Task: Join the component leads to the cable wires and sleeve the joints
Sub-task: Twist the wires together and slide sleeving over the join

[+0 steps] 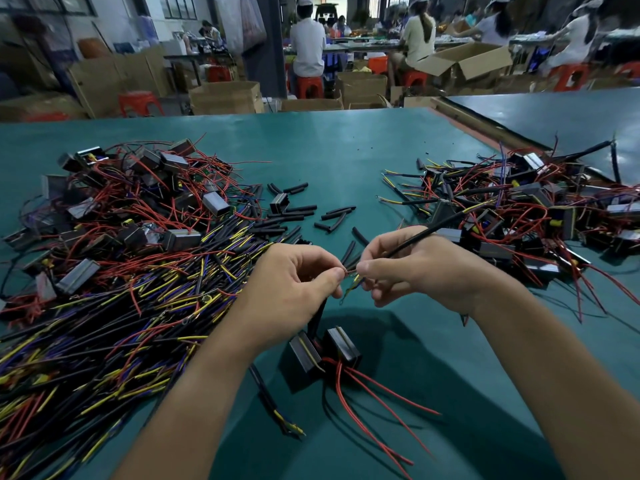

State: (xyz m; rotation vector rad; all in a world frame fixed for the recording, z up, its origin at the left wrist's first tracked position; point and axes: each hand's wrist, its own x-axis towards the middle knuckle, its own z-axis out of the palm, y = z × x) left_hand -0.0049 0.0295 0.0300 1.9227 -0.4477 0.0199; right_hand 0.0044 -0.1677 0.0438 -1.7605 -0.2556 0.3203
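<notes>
We work at a green table (346, 150) that runs from the near edge to the far side, where boxes (225, 97) and red stools (140, 102) stand.

The left pile (121, 254) covers the left of the table: black cables with yellow, blue and red ends, mixed with boxed parts. The right pile (536, 209) lies far right, well apart from the left pile, and holds the same kinds of parts in a tangle.

Our left hand (294, 285) and right hand (415, 268) meet over the near centre of the table, between the piles. Both are curled. The left hand pinches the wire ends (349, 270) between thumb and forefinger. The right hand pinches the same wire ends from the other side and grasps the cable (426, 235), which leaves the top of that hand and runs far right toward the right pile.

Two black components (325, 351) sit side by side on the table just below the hands. A black strand (318, 317) rises from them into the left hand. Their red leads (374, 393) fan out near and right across the table.

Loose black sleeves (298, 216) lie scattered beyond the hands, at the right edge of the left pile.
</notes>
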